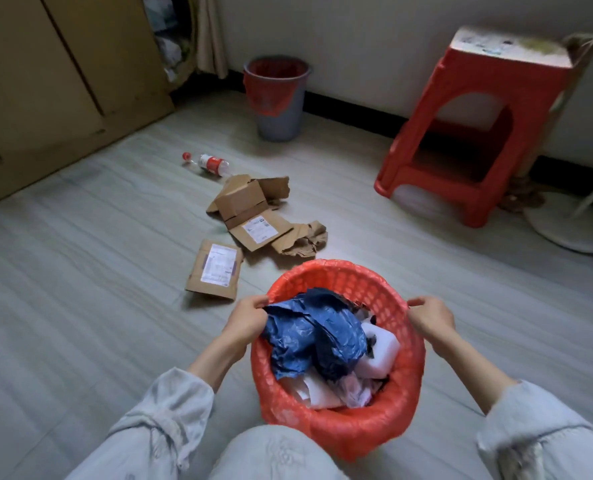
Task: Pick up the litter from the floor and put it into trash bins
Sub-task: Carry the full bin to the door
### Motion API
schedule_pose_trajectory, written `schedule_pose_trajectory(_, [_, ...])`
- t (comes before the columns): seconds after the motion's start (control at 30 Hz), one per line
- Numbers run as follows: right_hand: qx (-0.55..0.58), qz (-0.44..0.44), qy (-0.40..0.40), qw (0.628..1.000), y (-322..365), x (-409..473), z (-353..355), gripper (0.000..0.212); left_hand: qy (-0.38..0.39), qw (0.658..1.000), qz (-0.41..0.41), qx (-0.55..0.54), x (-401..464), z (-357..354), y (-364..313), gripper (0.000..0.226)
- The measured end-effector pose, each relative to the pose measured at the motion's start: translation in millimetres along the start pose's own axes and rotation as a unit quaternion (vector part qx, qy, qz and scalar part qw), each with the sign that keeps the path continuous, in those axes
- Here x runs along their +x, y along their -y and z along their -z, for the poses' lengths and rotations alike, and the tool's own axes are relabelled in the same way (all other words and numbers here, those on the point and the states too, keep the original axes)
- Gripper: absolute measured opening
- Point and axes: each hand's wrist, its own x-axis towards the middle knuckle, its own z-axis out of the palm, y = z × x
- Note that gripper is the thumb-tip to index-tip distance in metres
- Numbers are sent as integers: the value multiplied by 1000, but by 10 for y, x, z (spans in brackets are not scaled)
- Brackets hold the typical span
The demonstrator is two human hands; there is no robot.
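A red mesh trash bin (336,427) with a red liner stands right in front of my knees. Crumpled blue plastic (315,337), white foam and paper fill it. My left hand (248,318) grips the bin's left rim, and my right hand (431,315) grips the right rim. On the floor beyond lie a small flat cardboard parcel (215,270), a torn, opened cardboard box (257,216) and a clear plastic bottle (208,163) with a red label and cap. A grey bin (281,109) with a red liner stands by the far wall.
A red plastic stool (475,133) stands at the right by the wall, with a white fan base (572,233) beside it. Wooden cabinet doors (45,81) line the left side. Pale floor (80,289) stretches to the left.
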Motion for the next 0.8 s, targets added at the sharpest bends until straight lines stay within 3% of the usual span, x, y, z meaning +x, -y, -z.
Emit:
schedule_pose_trajectory(0.13, [74, -23, 42, 996, -92, 93, 125, 28, 14, 994, 112, -2, -55, -34, -241, 10])
schedule_pose_trajectory(0.27, [81, -78, 168, 979, -40, 131, 183, 8, 67, 977, 196, -58, -18, 69, -377, 19])
schedule_pose_trajectory(0.37, [110, -105, 195, 969, -23, 320, 245, 12, 62, 980, 189, -20, 125, 42, -482, 18])
schedule_pose_trajectory(0.67, [88, -48, 140, 985, -157, 1041, 511, 27, 101, 978, 150, 104, 501, -434, -1216, 27])
schedule_pose_trajectory(0.8, [139, -73, 79, 984, -201, 953, 1230, 39, 75, 986, 127, 79, 206, -682, -1889, 34])
